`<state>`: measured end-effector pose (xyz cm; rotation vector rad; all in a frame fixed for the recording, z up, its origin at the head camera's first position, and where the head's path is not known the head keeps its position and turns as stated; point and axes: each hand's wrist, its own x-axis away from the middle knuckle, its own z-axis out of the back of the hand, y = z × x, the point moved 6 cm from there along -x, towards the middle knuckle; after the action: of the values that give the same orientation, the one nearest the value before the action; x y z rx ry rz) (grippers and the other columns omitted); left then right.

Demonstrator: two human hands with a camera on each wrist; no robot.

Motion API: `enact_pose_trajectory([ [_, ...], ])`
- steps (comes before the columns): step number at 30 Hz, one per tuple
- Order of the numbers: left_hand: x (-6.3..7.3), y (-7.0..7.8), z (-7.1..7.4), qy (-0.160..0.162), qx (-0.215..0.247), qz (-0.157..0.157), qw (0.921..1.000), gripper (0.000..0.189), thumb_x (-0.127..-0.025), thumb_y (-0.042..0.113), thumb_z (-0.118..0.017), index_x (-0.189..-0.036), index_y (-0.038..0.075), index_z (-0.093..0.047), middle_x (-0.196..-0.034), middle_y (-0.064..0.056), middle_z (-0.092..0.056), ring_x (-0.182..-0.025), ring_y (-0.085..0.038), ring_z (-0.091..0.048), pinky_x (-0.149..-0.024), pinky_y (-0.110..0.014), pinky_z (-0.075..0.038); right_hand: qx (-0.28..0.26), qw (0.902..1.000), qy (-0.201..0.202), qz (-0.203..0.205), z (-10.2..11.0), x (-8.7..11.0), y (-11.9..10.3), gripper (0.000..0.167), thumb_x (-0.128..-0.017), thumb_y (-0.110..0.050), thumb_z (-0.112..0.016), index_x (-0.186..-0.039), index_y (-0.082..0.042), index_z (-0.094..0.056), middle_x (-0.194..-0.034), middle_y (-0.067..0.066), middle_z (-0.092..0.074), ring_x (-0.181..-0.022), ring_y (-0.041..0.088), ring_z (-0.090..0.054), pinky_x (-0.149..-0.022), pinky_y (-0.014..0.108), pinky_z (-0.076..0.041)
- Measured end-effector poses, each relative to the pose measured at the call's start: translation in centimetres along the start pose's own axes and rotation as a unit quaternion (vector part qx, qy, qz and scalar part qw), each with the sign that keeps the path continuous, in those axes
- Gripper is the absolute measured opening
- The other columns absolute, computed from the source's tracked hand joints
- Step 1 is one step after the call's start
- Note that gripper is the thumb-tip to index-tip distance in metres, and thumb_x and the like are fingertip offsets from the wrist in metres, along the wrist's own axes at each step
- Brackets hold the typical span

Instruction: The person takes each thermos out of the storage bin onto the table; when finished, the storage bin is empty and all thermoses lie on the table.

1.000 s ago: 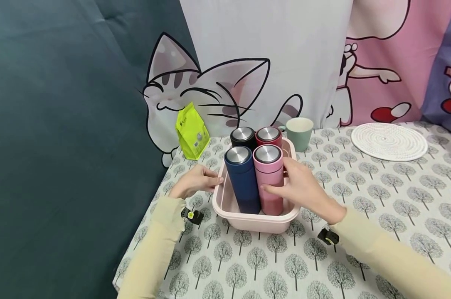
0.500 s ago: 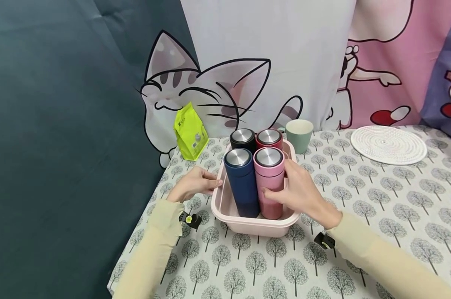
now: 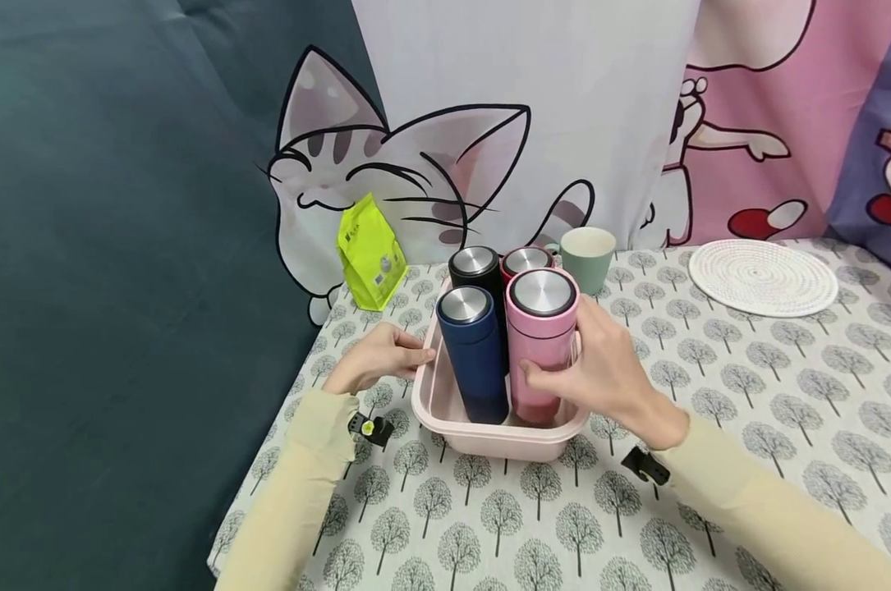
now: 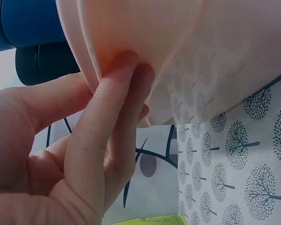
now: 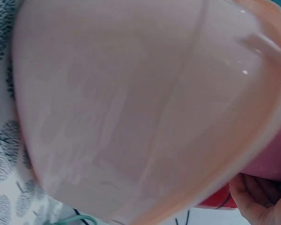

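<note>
A pale pink plastic basin holds several upright thermos bottles with steel-topped lids. My left hand pinches the basin's left rim; the left wrist view shows its fingers against the outer wall and the thumb over the edge. The pink thermos is in the grip of my right hand, thumb in front, the other fingers mostly hidden behind. Its base is still within the basin, and its lid stands higher than the rest. Beside it is a navy blue thermos. Behind are a black thermos and a red thermos, partly hidden.
A lime-green bag stands at the back left. Behind the basin to the right is a mint-green mug. A round white woven mat lies at the back right. The tree-print tablecloth ends at a left edge.
The pink thermos has risen a little and shifted right, away from the navy one, in my right hand. My left hand keeps its pinch on the basin's rim.
</note>
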<state>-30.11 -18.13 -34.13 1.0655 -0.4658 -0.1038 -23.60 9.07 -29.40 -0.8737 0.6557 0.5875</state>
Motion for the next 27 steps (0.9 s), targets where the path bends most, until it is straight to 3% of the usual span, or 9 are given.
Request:
enact_pose_trajectory([
  [9, -0.1, 0.4, -0.2, -0.006, -0.002, -0.001, 1.0, 0.031, -0.093, 0.006, -0.066, -0.117, -0.012, -0.063, -0.109, -0.024, -0.069, -0.084, -0.018, -0.071, -0.081, -0.033, -0.063, 0.0, 0.9986, 0.034, 0.041, 2.7, -1.2, -2.4, 0.083, -0.06, -0.027, -0.082, -0.133, 0.0, -0.052, -0.12, 0.012, -0.064, -0.109, 0.024, -0.062, -0.092, 0.04, -0.058],
  [18, 0.4, -0.5, 0.3, 0.0, -0.015, 0.019, 0.9997, 0.033, -0.093, 0.007, -0.066, -0.119, -0.013, -0.062, -0.11, -0.025, -0.069, -0.081, -0.017, -0.071, -0.079, -0.032, -0.064, -0.005, 0.9906, 0.103, 0.091, 4.5, -2.1, -5.0, 0.078, -0.063, -0.033, -0.075, -0.128, 0.005, -0.056, -0.116, 0.02, -0.065, -0.105, 0.034, -0.063, -0.096, 0.029, -0.056],
  [27, 0.0, 0.4, 0.5, -0.006, -0.005, -0.002, 1.0, 0.032, -0.092, 0.006, -0.066, -0.118, -0.013, -0.063, -0.107, -0.024, -0.07, -0.081, -0.016, -0.071, -0.078, -0.032, -0.064, 0.019, 0.9797, 0.178, 0.091, 7.6, -3.1, -5.4, 0.071, -0.065, -0.043, -0.069, -0.115, 0.007, -0.062, -0.106, 0.024, -0.068, -0.097, 0.034, -0.063, -0.097, 0.022, -0.049],
])
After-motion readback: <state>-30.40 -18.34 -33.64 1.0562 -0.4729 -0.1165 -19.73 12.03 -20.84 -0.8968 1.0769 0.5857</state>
